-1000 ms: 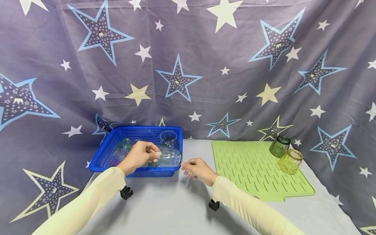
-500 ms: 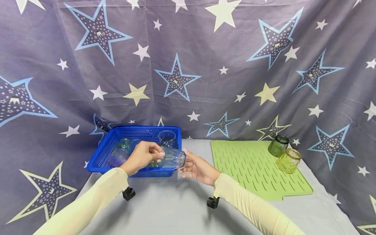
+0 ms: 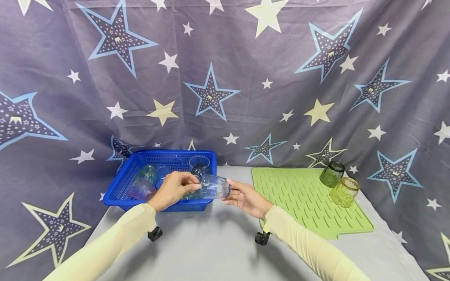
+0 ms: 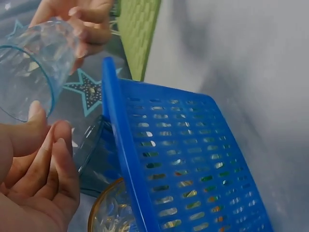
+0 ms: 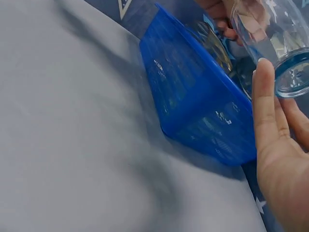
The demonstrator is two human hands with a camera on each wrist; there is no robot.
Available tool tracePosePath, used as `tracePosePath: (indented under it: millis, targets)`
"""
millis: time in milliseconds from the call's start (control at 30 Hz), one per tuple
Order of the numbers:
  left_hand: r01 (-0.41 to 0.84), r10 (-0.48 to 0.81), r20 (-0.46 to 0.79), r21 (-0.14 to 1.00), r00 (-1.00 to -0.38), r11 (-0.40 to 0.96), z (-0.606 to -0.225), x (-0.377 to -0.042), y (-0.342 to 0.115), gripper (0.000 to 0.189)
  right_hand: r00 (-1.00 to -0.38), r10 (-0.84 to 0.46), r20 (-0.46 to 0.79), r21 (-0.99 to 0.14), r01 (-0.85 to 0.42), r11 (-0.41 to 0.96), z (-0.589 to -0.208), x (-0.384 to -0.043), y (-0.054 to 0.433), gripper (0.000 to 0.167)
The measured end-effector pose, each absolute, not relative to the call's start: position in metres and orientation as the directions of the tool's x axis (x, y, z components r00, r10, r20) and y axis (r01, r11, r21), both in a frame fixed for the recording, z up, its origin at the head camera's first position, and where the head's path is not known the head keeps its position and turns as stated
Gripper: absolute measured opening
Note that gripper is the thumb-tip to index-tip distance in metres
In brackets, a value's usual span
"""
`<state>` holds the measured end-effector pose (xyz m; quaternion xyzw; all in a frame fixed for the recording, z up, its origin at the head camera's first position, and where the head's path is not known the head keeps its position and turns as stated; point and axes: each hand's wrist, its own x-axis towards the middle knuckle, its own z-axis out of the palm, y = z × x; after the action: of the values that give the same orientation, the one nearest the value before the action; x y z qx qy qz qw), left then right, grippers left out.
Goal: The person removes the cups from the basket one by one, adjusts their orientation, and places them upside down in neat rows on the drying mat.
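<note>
A clear, pale blue drinking glass (image 3: 217, 187) lies sideways in the air over the right end of the blue basket (image 3: 119, 202). My left hand (image 3: 175, 190) pinches the glass's rim between thumb and fingers, which the left wrist view shows close up. At the other end, my right hand (image 3: 249, 200) holds the glass near its thick blue base, thumb on one side and fingers on the other. Inside the basket lie several more glasses, among them a greenish glass (image 3: 149, 173), a dark glass (image 4: 94, 154) and an amber-rimmed glass (image 4: 113, 208).
On the right, a light green drying mat (image 3: 286, 195) lies on the grey-white table (image 3: 207, 249). Toward its far right corner a dark green glass (image 3: 332, 174) and a yellow glass (image 3: 345, 192) stand upside down. A star-patterned curtain (image 3: 225, 132) hangs behind.
The glass has risen out of the basket and shifted right in my left hand. My right hand, at first apart from it by the basket's corner, now holds its base end.
</note>
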<state>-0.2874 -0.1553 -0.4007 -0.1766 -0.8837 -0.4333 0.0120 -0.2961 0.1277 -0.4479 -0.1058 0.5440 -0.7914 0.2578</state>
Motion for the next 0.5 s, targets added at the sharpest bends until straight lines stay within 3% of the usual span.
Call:
tracePosePath:
  millis: [267,500]
  targets:
    - [0.559,0.510,0.256,0.540,-0.821,0.629,-0.411,-0.287,-0.144,0.016,-0.868,-0.492,-0.073,-0.914,0.255,-0.314,-0.450,-0.302,0.153,0.035]
    - [0.665,0.601,0.285,0.335,-0.747,0.668,-0.417,-0.283,-0.128,0.013,-0.879,-0.472,-0.063,-0.926,0.228,-0.302,-0.452,-0.303,0.168,0.048]
